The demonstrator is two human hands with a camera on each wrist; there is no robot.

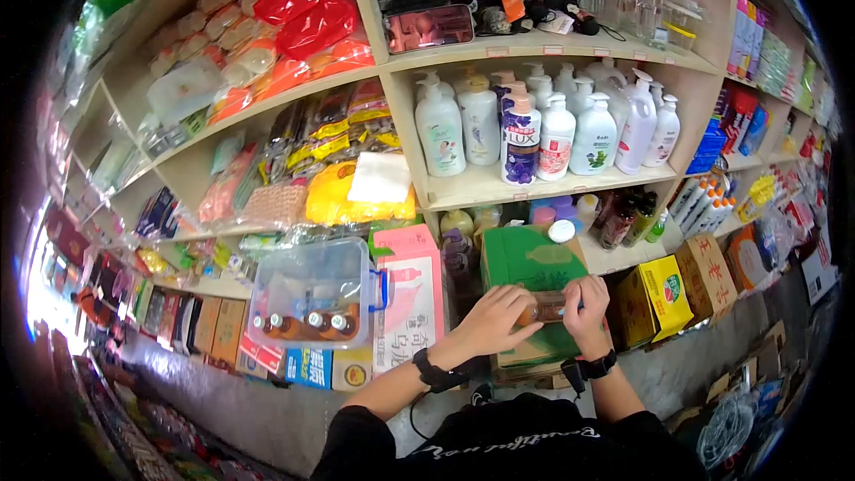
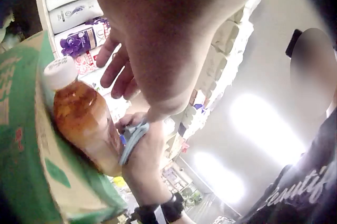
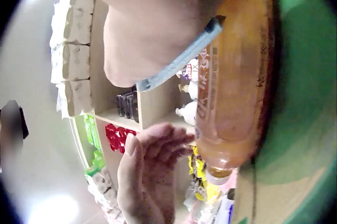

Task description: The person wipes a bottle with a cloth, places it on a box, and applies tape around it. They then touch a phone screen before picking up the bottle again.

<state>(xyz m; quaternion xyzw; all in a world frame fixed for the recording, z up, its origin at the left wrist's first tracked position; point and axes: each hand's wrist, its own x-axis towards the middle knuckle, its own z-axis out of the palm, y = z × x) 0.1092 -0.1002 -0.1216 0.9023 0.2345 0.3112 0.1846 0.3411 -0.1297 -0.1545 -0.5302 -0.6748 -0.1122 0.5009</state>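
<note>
A clear bottle (image 1: pixel 546 307) of orange-brown drink with a white cap lies on its side on a green cardboard box (image 1: pixel 525 263). My left hand (image 1: pixel 524 313) rests its straight fingers on the cap end. My right hand (image 1: pixel 583 298) grips the base end. In the left wrist view the bottle (image 2: pixel 84 121) lies on the box (image 2: pixel 21 145), and the right hand (image 2: pixel 129 129) holds a blue-grey strip (image 2: pixel 131 140) against it. The right wrist view shows the bottle (image 3: pixel 237 92), the strip (image 3: pixel 179 58) and the left hand's fingers (image 3: pixel 168 142) by its neck.
Shelves (image 1: pixel 534 183) ahead hold white and purple pump bottles (image 1: pixel 521 138) and snack packets. A clear plastic bin (image 1: pixel 312 294) with capped bottles stands to the left beside a pink carton (image 1: pixel 411 289). Yellow and brown boxes (image 1: pixel 663 294) sit on the floor to the right.
</note>
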